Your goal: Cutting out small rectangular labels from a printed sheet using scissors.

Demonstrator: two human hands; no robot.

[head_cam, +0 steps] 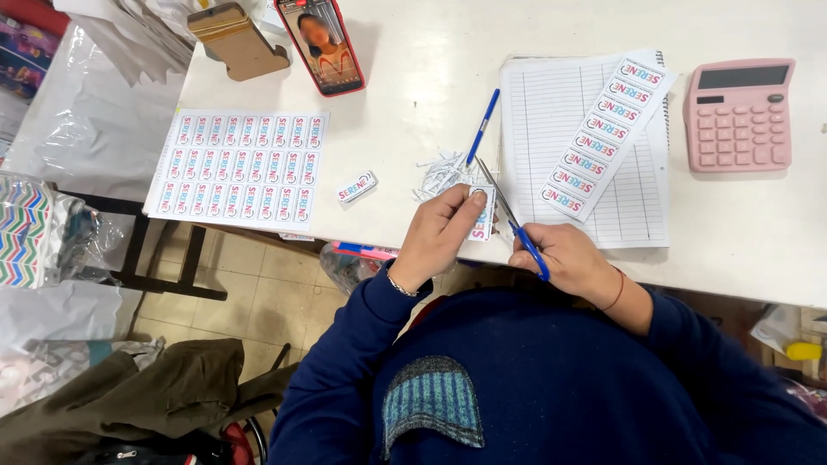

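Note:
My left hand (441, 231) pinches a small printed label strip (483, 220) at the near edge of the white table (413, 95). My right hand (564, 258) grips blue-handled scissors (508, 217) whose blades point up and left beside that strip. A little heap of white paper trimmings (441, 172) lies just beyond my left hand. One cut label (357, 186) rests alone to the left. A full sheet of printed labels (239, 166) lies farther left. Another strip of labels (605, 127) lies on a lined notebook (560, 112).
A blue pen (483, 126) lies by the notebook. A pink calculator (740, 114) sits at the right. A red-cased phone (320, 43) leans near a wooden stand (233, 39) at the back. Plastic-wrapped goods (52, 232) and a brown jacket (146, 400) are at the left, below the table.

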